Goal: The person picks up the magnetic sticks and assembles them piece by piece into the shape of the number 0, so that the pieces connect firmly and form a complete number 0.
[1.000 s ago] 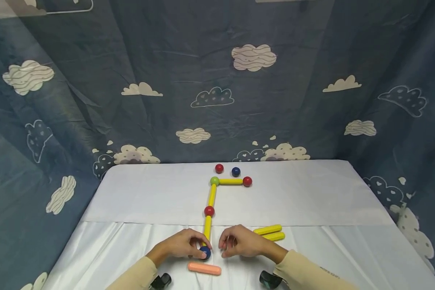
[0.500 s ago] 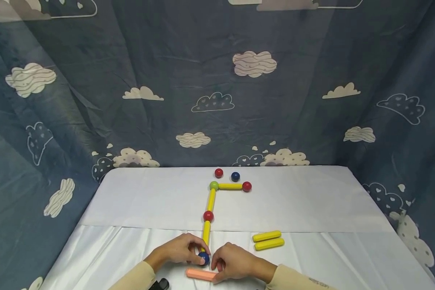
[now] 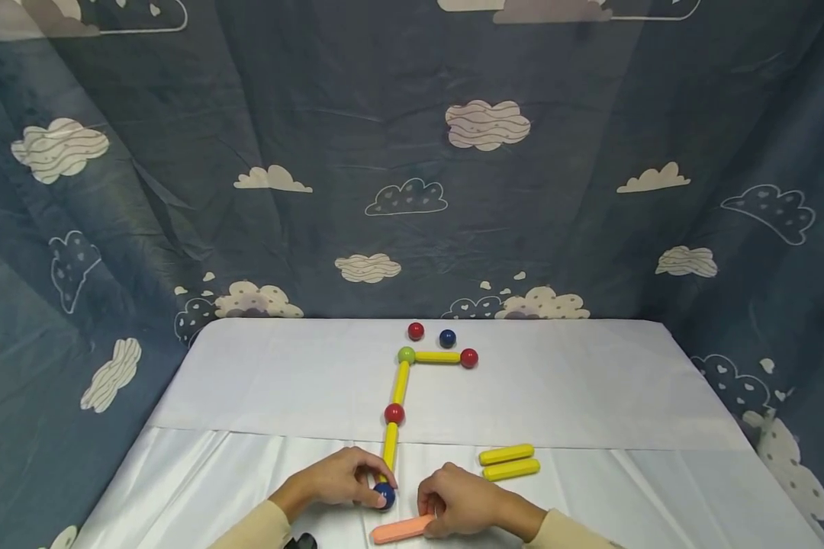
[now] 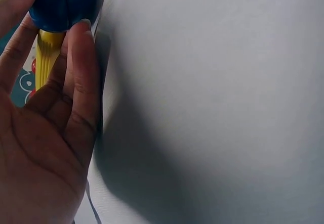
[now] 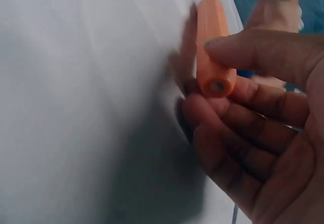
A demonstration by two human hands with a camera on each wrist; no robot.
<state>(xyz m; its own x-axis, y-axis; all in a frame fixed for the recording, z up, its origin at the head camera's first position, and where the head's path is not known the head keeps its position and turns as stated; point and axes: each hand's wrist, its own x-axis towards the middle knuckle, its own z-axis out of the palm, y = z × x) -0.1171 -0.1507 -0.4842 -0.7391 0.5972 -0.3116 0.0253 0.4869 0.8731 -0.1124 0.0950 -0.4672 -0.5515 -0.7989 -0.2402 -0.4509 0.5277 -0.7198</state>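
My left hand (image 3: pixel 339 476) holds a blue ball (image 3: pixel 384 496) between thumb and fingers. That ball sits at the near end of a chain with a yellow rod (image 3: pixel 390 446), a red ball (image 3: pixel 394 413), another yellow rod and a green ball (image 3: pixel 406 355). From the green ball a yellow rod runs right to a red ball (image 3: pixel 469 357). My right hand (image 3: pixel 467 499) pinches an orange magnetic rod (image 3: pixel 400 530) by its right end, its left end pointing left, just below the blue ball. In the right wrist view, a round metal spot shows in the end of the orange rod (image 5: pixel 212 57).
Two loose yellow rods (image 3: pixel 510 461) lie side by side, right of the chain and beyond my right hand. A loose red ball (image 3: pixel 416 331) and a loose blue ball (image 3: pixel 447 338) rest near the far edge of the white-covered table (image 3: pixel 261 381). A cloud-patterned curtain (image 3: pixel 302 229) hangs behind.
My right hand has come down to the orange rod, taken hold of its right end and shifted it slightly right. My left hand stays on the blue ball.
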